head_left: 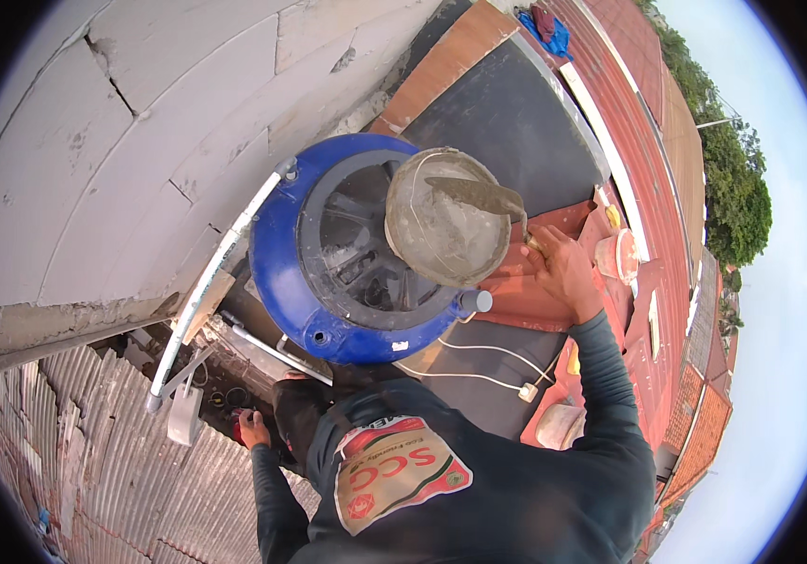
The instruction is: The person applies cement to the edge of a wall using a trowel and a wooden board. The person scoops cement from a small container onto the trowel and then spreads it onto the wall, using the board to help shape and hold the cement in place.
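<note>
My right hand is closed round the handle of a mortar-caked trowel, whose blade lies over the bucket. The round bucket, smeared with grey mortar, stands on the dark lid of a blue water tank. Down at the left, my left hand is closed beside my leg, with a small red thing at its fingers. Most of that red thing is hidden, so its kind does not show.
A block wall rises at the left. A white pipe runs beside the tank. Corrugated sheets lie below left, red roofing at the right. A white cable with a plug and a whitish tub lie nearby.
</note>
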A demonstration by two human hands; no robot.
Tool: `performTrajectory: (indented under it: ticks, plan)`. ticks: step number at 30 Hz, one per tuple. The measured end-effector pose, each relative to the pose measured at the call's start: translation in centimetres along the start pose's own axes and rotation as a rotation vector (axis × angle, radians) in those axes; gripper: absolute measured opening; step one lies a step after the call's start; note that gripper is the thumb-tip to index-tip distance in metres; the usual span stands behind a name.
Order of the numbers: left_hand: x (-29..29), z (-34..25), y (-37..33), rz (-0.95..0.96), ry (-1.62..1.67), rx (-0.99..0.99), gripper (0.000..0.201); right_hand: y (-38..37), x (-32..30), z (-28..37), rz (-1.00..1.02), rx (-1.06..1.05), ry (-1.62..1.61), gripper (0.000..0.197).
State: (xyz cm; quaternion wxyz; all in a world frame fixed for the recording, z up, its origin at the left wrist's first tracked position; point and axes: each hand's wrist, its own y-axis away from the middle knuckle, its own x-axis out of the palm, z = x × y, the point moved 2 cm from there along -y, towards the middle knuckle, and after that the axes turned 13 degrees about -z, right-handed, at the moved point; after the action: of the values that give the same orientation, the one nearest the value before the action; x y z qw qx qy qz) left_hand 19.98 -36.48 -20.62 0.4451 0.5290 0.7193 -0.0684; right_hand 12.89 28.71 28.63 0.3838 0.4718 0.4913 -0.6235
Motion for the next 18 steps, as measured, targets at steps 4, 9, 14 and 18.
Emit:
performTrajectory:
  ticks: [4,9,14,18]
  plan:
    - [0.5,0.9,0.1,0.125,-0.117,-0.031,0.042,-2.7,1.3,-3.1,0.123,-0.052,0.189,0.026]
    - [1.4,-0.7,1.2,0.174,-0.152,0.044,0.043,-3.8,7.7,-4.1,0.452,-0.029,-0.011,0.029]
    - [1.0,-4.0,2.4,0.193,-0.146,0.06,0.042,-3.4,7.9,-3.6,0.74,0.491,-0.567,0.03]
    - [0.1,-4.7,1.7,0.159,-0.157,0.153,0.039,-2.3,5.0,-2.9,0.707,0.733,-0.811,0.031]
